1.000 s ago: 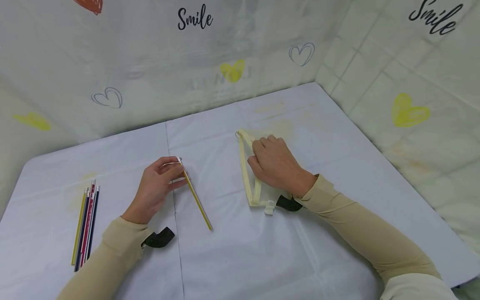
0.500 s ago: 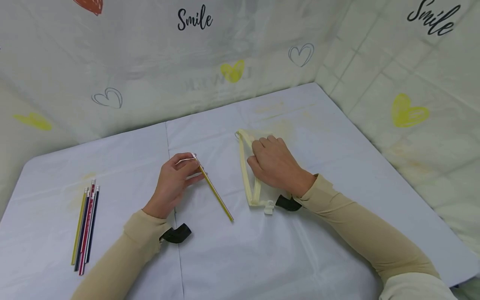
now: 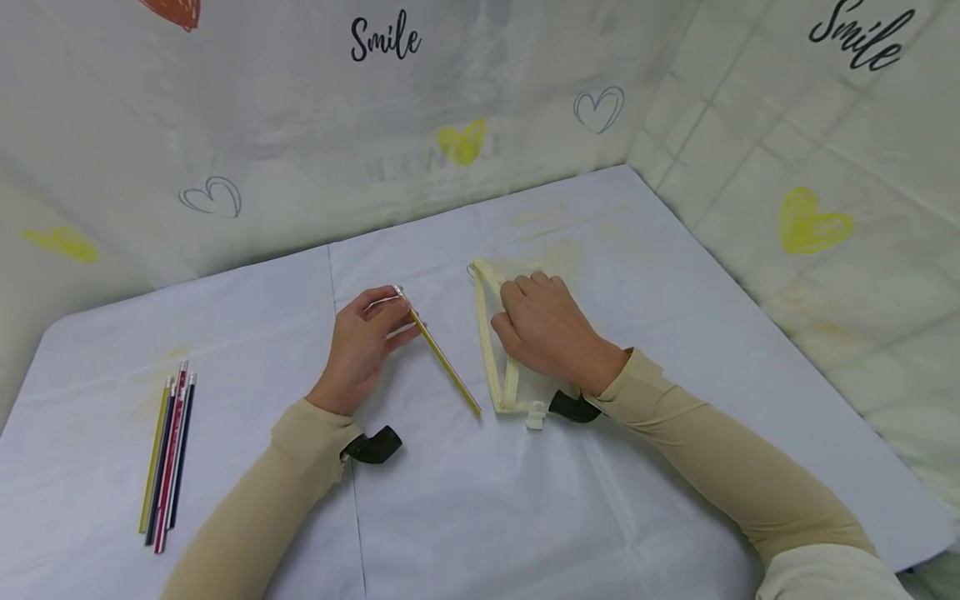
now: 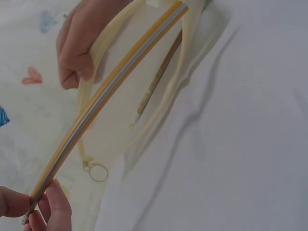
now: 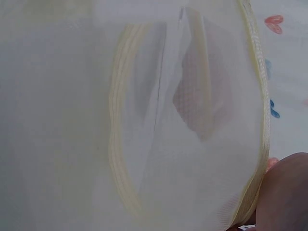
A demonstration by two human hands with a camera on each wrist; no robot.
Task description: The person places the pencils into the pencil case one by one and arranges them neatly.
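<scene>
My left hand (image 3: 356,348) pinches a yellow pencil (image 3: 447,364) near its eraser end. The pencil slants down to the right, its far end close beside the pouch's left side in the head view. My right hand (image 3: 553,332) grips the upper edge of a see-through mesh zip pouch (image 3: 486,350) with cream edging, holding its mouth apart. Through the left wrist view, another pencil (image 4: 160,77) shows inside the pouch, and a ring (image 4: 99,173) hangs at one corner. The right wrist view looks through the mesh (image 5: 159,159); my right fingertips are mostly hidden there.
On the left of the white-covered table (image 3: 255,333) lies a bunch of several pencils (image 3: 167,458), yellow, dark blue and red. A printed sheet (image 3: 300,125) rises behind the table's back edge. A white tag (image 3: 535,415) sticks out from the pouch's near corner.
My left hand has moved right and slightly away from me, bringing the yellow pencil's far end close to the pouch. My right hand and the pouch have stayed nearly still.
</scene>
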